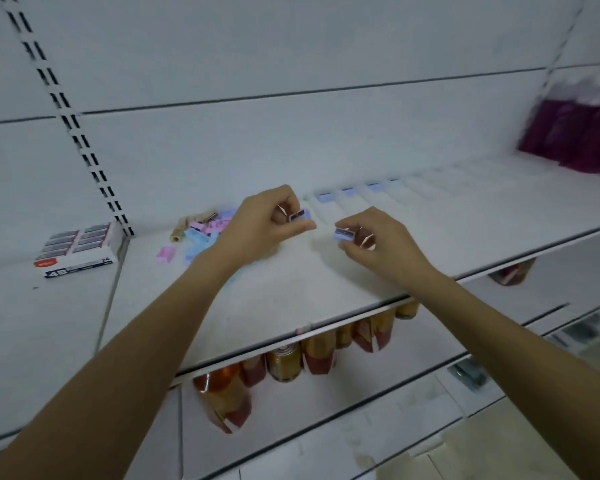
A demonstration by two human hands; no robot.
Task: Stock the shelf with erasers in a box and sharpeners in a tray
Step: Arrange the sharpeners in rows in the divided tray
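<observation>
Forearms: a bare left forearm [136,341] and a bare right forearm [516,341] reach in from the bottom corners and converge over the white metal shelf [291,292].
Left hand: the left hand [257,221] is held knuckles-up above the shelf, thumb and curled fingers pinching one small lilac plastic sharpener [300,215] with a metal blade.
Right hand: the right hand [381,245] is nearer the shelf edge, its fingertips clamped on a second lilac sharpener [344,234], just beside the first.
Tray: one long clear slotted plastic tray [416,190] lies just beyond both hands. At least three lilac sharpeners [349,192] sit in its near-end slots; the far slots are too blurred to count.
Pile: a loose heap of pink and blue sharpeners [205,232] lies left of the left hand, number unclear. One pink one lies apart in front.
Box: one white cardboard eraser box [78,251], marked 4B and 24, sits at far left with erasers in two columns.
Below: gold drink cans [284,362] stand on the lower shelf.
</observation>
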